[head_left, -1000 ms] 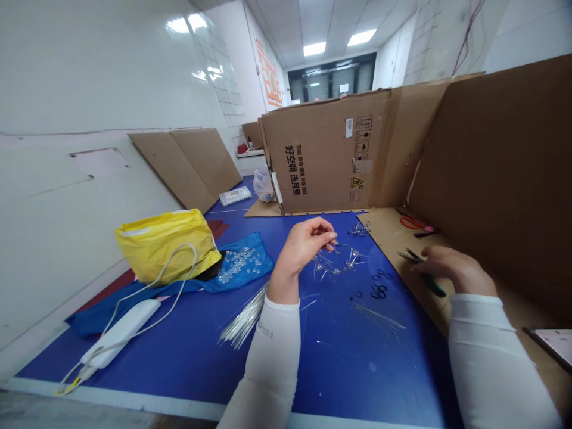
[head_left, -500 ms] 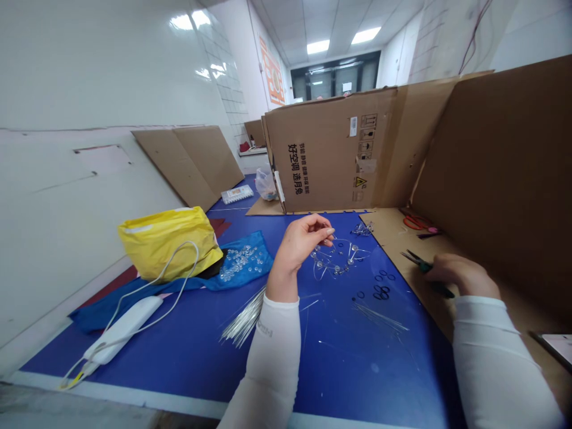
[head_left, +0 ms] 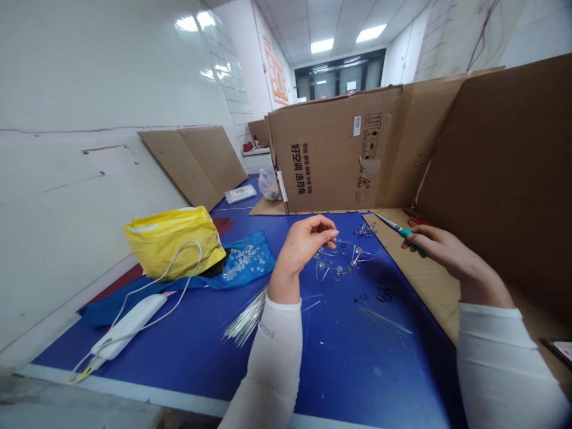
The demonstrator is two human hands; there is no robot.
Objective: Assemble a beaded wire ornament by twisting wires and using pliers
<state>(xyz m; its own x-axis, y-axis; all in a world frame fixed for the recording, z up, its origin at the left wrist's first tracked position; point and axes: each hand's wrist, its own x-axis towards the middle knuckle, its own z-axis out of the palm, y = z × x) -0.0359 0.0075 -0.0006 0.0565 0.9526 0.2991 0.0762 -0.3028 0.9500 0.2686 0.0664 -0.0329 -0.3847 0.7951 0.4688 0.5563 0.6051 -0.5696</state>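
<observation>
Left hand [head_left: 308,241], thumb and fingertips pinched together, grips the wire of a beaded wire loop [head_left: 340,270]; the loop hangs just below and to the right of these fingertips, close over the blue tabletop [head_left: 344,381]. Right hand [head_left: 435,241], fingers closed around the green handle, holds a pair of pliers [head_left: 393,227], the slim tip pointing toward the left hand and clear of the loop. Between the hands, slightly beyond the loop, lies a small wire tangle [head_left: 365,230]; nearer the wearer are black rings [head_left: 384,294] and loose wires [head_left: 385,319]. Beside the left forearm is a wire bundle [head_left: 245,319]; farther left, clear beads [head_left: 245,261] rest on a blue cloth [head_left: 267,250] beside a yellow bag [head_left: 174,244]. Red-handled scissors [head_left: 420,221] lie just beyond the right hand, partly hidden.
</observation>
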